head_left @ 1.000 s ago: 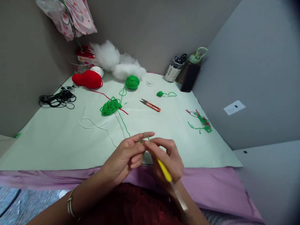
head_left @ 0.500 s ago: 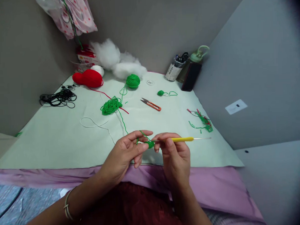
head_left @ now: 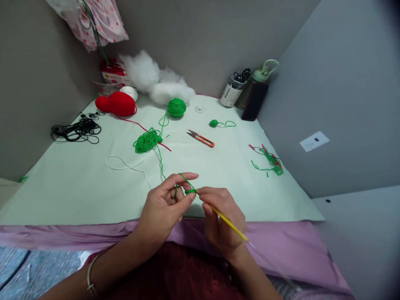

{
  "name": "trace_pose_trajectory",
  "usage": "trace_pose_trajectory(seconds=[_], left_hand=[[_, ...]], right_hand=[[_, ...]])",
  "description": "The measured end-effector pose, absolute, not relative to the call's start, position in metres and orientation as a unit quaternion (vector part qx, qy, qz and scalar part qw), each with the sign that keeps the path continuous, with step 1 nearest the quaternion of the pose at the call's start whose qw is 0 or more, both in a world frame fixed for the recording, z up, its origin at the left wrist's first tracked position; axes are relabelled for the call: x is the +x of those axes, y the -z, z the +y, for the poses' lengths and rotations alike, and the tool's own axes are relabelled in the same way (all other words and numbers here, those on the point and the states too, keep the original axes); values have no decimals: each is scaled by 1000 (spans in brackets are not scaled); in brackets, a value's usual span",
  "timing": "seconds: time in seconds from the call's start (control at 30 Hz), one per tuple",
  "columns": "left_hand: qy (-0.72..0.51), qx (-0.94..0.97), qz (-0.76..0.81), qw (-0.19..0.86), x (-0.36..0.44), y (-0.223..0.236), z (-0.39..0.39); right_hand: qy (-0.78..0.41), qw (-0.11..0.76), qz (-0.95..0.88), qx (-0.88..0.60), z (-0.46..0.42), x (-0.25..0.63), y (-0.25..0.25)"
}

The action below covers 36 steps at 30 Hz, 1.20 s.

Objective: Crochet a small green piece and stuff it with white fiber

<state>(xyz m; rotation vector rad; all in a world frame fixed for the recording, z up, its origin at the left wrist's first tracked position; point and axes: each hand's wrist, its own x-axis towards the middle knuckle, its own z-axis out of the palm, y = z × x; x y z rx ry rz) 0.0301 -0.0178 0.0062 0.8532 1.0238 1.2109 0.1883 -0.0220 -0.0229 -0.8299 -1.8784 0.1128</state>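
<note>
Hook point(head_left: 229, 223) pinched by right hand point(head_left: 231, 210), tip at green piece point(head_left: 190, 191) between hands; left hand point(head_left: 160, 209) pinches piece, yarn point(head_left: 188, 182) over raised forefinger point(head_left: 191, 175). Advisable: light, even yarn tension, pinch close to hook tip.

Head-worn view, forward and down.
</note>
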Motion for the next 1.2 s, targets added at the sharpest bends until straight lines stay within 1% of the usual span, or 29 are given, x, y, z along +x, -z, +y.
trace_pose_trajectory(seconds=[0.07, 0.1, 0.13, 0.2, 0.3, 0.37, 0.4, 0.47, 0.57, 0.63, 0.67, 0.7, 0.77, 0.83, 0.9, 0.97, 1.03, 1.2], left_hand=[[-518, 327, 412, 674, 31, -6, -17], [-503, 296, 388, 713, 30, -6, -17], [-485, 264, 364, 750, 29, -6, -15], [-461, 216, 325, 797, 25, -6, -11], [-475, 210, 311, 796, 21, -6, -7], [-479, 229, 317, 786, 21, -6, -7], [-480, 240, 325, 778, 23, -6, -8], [-490, 263, 343, 757, 26, -5, -10], [-512, 272, 356, 733, 30, -2, -11], [-498, 251, 340, 757, 30, 0, -9], [-484, 234, 329, 776, 29, 0, -8], [-471, 217, 318, 794, 28, 0, -7], [-461, 191, 299, 813, 25, -1, -5], [-474, 191, 292, 808, 23, -2, -4], [-482, 215, 294, 797, 23, -3, -6], [-482, 247, 304, 784, 25, -2, -8], [-485, 271, 316, 769, 26, -1, -11], [-492, 292, 343, 745, 25, -1, -12]], right_hand=[[13, 507, -785, -355, -22, 188, 30], [23, 510, -779, -363, -22, 189, 31], [9, 517, -771, -371, -21, 189, 32], [-98, 558, -729, -386, -19, 190, 28], [-306, 633, -608, -369, -13, 189, 19], [-365, 645, -572, -352, -9, 186, 14], [-365, 639, -578, -353, -9, 185, 14], [-317, 620, -614, -372, -10, 183, 15], [-181, 577, -693, -393, -17, 184, 21], [-92, 546, -738, -387, -20, 186, 24], [-71, 539, -746, -385, -21, 187, 25], [-77, 544, -740, -388, -20, 188, 24], [-166, 589, -683, -399, -17, 189, 21], [-301, 638, -591, -392, -13, 188, 17], [-400, 651, -532, -365, -10, 186, 16], [-433, 637, -531, -353, -9, 184, 17], [-431, 629, -536, -362, -9, 183, 19], [-481, 638, -490, -349, -9, 186, 19]])
